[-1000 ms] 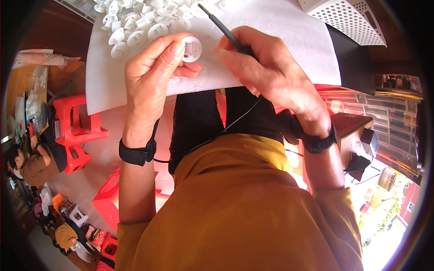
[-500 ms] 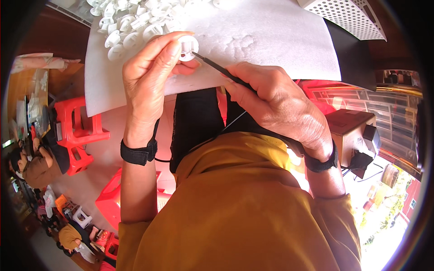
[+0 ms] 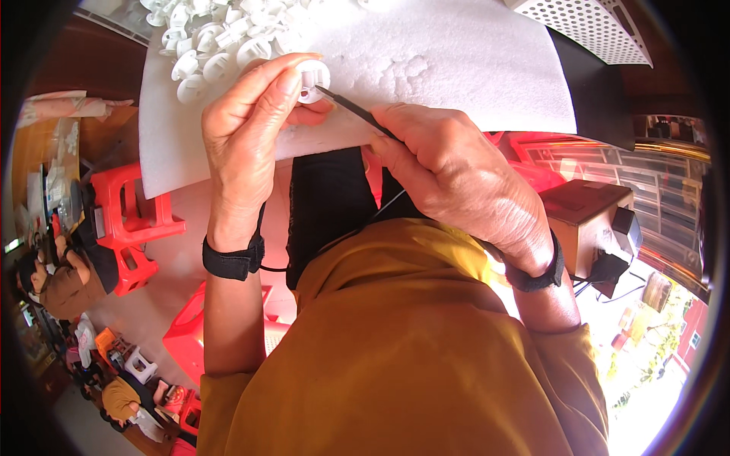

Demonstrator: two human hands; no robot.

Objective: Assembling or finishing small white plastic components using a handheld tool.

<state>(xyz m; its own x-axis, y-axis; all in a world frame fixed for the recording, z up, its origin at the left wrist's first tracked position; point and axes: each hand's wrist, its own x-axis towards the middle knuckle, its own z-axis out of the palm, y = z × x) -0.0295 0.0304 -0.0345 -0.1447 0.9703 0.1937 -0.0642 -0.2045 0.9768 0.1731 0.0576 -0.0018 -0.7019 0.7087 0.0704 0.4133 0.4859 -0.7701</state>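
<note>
Disc (image 3: 312,78), white, sits above foam sheet (image 3: 471,68), left edge pinched between thumb and fingers of my left hand (image 3: 245,125); rest of it sticks out past the thumb tip. My right hand (image 3: 465,166) grips a slim dark tool (image 3: 354,110), tip at disc's right side, contact unclear.

Workshop, with heaped white parts (image 3: 228,34)

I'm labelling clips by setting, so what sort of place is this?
Probably a small assembly workshop: a heap of small white parts lies on a foam sheet, the right hand holds a slim dark tool to one white part, and other people appear beyond red stools.
</note>
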